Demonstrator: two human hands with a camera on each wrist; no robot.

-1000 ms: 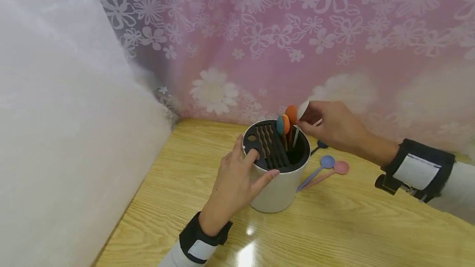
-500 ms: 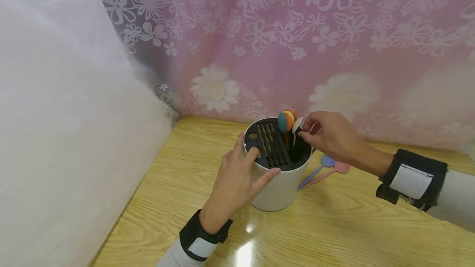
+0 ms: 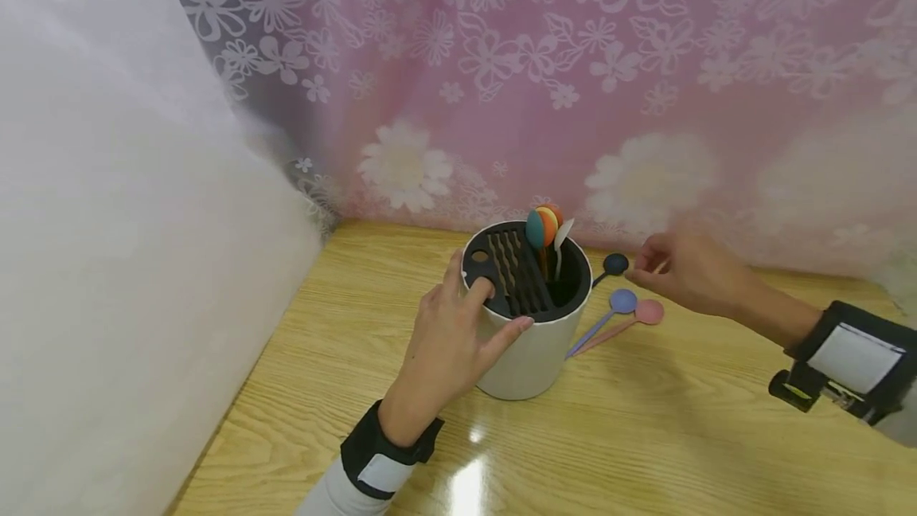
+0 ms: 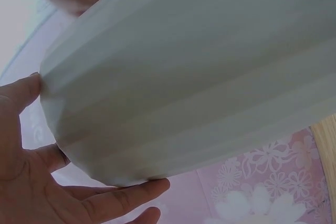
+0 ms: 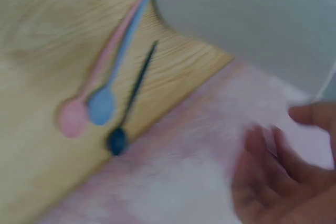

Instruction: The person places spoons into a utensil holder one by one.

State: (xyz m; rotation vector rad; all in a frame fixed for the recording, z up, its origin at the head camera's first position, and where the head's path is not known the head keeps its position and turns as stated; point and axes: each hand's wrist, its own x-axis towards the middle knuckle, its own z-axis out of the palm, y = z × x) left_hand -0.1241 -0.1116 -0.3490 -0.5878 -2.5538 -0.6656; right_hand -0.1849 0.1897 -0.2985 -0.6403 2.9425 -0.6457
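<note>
Right grip point(image 3: 695, 273) has moved off the white spoon point(image 3: 563, 234).

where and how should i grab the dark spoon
Probably pinch the dark spoon by its handle, near the bowl, from above and the right: it lies flat, bowl pointing away from the container, which hides the handle's other end in the head view.

The white spoon point(image 3: 563, 236), earlier pinched by the right hand point(image 3: 691, 273), now leans released in the holder point(image 3: 526, 361), its bowl above the rim. The hand has withdrawn to the holder's right, exposing the bowl of the dark spoon point(image 3: 616, 264), covered half a second ago.
</note>
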